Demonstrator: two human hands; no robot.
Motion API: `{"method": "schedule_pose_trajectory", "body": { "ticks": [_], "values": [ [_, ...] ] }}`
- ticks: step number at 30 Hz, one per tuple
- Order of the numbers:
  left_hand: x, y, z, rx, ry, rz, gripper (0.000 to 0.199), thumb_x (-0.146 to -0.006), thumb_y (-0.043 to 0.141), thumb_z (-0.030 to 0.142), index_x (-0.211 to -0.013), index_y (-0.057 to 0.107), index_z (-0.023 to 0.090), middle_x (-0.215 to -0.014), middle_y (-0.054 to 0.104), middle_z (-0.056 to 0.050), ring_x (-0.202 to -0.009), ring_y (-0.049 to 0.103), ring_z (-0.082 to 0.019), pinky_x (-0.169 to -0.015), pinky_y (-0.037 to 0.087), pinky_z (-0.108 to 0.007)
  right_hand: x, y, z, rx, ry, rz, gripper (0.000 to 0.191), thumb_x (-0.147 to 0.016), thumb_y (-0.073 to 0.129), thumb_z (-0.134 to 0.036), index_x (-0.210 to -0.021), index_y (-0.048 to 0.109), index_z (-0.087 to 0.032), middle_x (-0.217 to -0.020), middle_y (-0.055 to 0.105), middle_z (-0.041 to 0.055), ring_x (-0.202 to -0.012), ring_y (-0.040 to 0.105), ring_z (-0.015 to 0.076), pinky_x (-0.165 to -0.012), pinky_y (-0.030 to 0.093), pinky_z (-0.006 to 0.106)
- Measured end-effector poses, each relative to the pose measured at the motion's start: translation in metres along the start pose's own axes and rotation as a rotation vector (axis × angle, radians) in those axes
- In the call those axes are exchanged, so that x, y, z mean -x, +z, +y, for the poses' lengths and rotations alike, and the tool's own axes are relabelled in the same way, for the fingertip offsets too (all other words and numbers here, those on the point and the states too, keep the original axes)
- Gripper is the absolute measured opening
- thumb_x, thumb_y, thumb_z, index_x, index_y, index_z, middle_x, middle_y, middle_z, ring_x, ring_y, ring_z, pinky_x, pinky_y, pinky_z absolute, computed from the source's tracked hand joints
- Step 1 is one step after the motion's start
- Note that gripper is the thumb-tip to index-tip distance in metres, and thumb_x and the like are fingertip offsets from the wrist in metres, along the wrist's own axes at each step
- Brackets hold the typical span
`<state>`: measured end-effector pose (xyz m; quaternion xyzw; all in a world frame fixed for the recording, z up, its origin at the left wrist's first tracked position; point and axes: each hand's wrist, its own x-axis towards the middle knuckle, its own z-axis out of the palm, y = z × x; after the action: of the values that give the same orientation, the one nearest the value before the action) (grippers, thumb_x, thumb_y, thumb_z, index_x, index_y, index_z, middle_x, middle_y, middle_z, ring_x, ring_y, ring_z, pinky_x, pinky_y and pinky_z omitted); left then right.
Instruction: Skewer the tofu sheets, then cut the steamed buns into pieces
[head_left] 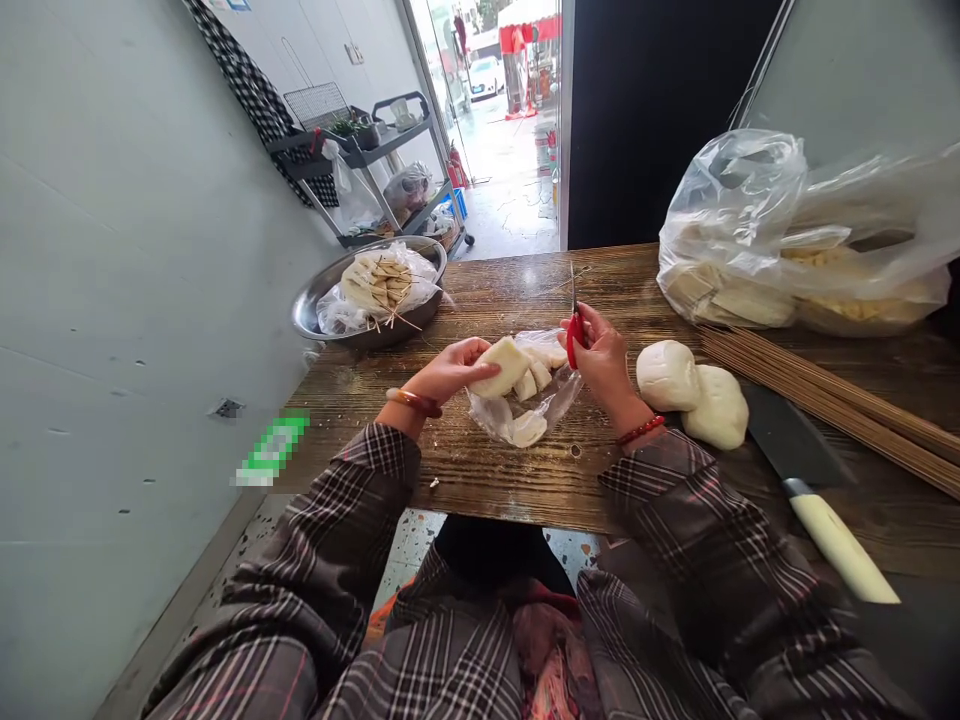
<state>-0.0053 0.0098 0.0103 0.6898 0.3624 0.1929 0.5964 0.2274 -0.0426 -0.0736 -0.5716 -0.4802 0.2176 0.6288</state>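
Between the thumb and fingers of my left hand [459, 370] is a pale bun piece [502, 367], held over a clear plastic bag [491, 417]. Several cut white pieces [529, 429] lie on that bag. My right hand [600, 355] is closed on red-handled scissors [575, 340], whose blades point away from me. Two whole white buns [667, 376] rest on the wooden table [480, 480], just right of my right wrist.
A cleaver [840, 535] and long brown sticks [832, 395] lie at the right. Filled plastic bags [739, 240] stand behind them. At the back left is a metal bowl [311, 300] with a bag and skewered pieces. A wall [150, 300] borders the left.
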Motion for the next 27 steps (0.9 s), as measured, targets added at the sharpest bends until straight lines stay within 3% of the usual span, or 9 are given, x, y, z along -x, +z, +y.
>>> {"method": "schedule_pose_trajectory", "body": {
  "ticks": [4, 8, 11, 13, 18, 23, 27],
  "values": [
    [0.015, 0.007, 0.003, -0.207, 0.119, -0.139, 0.048, -0.066, 0.083, 0.041, -0.100, 0.062, 0.014, -0.092, 0.065, -0.004, -0.083, 0.058, -0.016, -0.073, 0.044, -0.027, 0.000, -0.001, -0.007, -0.058, 0.037, 0.078, 0.060, -0.078, 0.070, -0.038, -0.134, 0.057, -0.020, -0.106, 0.075, 0.0071, -0.095, 0.072, 0.0217, -0.087, 0.058, 0.038],
    [0.026, 0.012, 0.002, -0.206, 0.227, -0.044, 0.045, -0.067, 0.081, 0.041, -0.099, 0.061, 0.015, -0.109, 0.064, -0.009, -0.098, 0.059, -0.020, -0.086, 0.045, -0.031, 0.001, -0.005, -0.012, -0.086, 0.015, 0.105, 0.061, -0.076, 0.072, -0.039, -0.133, 0.058, -0.020, -0.104, 0.075, 0.0071, -0.093, 0.072, 0.0216, -0.086, 0.059, 0.039],
    [0.038, 0.013, 0.002, -0.143, 0.208, 0.042, 0.047, -0.071, 0.079, 0.044, -0.102, 0.058, 0.016, -0.099, 0.062, -0.005, -0.089, 0.057, -0.017, -0.077, 0.045, -0.027, 0.001, -0.010, -0.017, -0.085, -0.005, 0.125, 0.063, -0.077, 0.071, -0.041, -0.135, 0.056, -0.021, -0.105, 0.074, 0.0079, -0.094, 0.071, 0.0213, -0.088, 0.059, 0.039],
    [0.048, 0.016, 0.003, -0.127, 0.186, -0.008, 0.045, -0.074, 0.076, 0.045, -0.103, 0.056, 0.016, -0.093, 0.060, -0.002, -0.081, 0.053, -0.014, -0.069, 0.042, -0.024, 0.004, -0.012, -0.025, -0.105, -0.001, 0.117, 0.065, -0.077, 0.071, -0.041, -0.136, 0.054, -0.021, -0.106, 0.074, 0.0086, -0.095, 0.071, 0.0217, -0.088, 0.059, 0.040],
    [0.065, 0.035, -0.001, -0.303, 0.211, -0.230, 0.038, -0.078, 0.072, 0.042, -0.100, 0.058, 0.014, -0.087, 0.057, -0.001, -0.077, 0.049, -0.013, -0.067, 0.039, -0.025, 0.038, -0.017, -0.056, -0.069, 0.000, -0.021, 0.064, -0.079, 0.071, -0.037, -0.138, 0.054, -0.022, -0.100, 0.075, 0.0076, -0.089, 0.072, 0.0232, -0.082, 0.060, 0.041],
    [0.064, 0.044, -0.010, -0.355, 0.231, -0.241, 0.039, -0.080, 0.070, 0.044, -0.103, 0.057, 0.015, -0.091, 0.060, -0.003, -0.081, 0.052, -0.015, -0.071, 0.041, -0.027, 0.090, -0.037, -0.063, 0.230, 0.046, -0.134, 0.054, -0.080, 0.071, -0.039, -0.132, 0.062, -0.025, -0.097, 0.076, 0.0076, -0.085, 0.072, 0.0275, -0.081, 0.059, 0.046],
    [0.059, 0.045, -0.018, -0.342, 0.247, -0.170, 0.042, -0.080, 0.069, 0.046, -0.106, 0.057, 0.015, -0.091, 0.058, -0.002, -0.079, 0.051, -0.015, -0.072, 0.041, -0.028, 0.100, -0.040, -0.050, 0.331, 0.043, -0.201, 0.050, -0.082, 0.066, -0.035, -0.130, 0.063, -0.022, -0.100, 0.076, 0.0091, -0.087, 0.072, 0.0282, -0.081, 0.059, 0.045]
  ]
}}
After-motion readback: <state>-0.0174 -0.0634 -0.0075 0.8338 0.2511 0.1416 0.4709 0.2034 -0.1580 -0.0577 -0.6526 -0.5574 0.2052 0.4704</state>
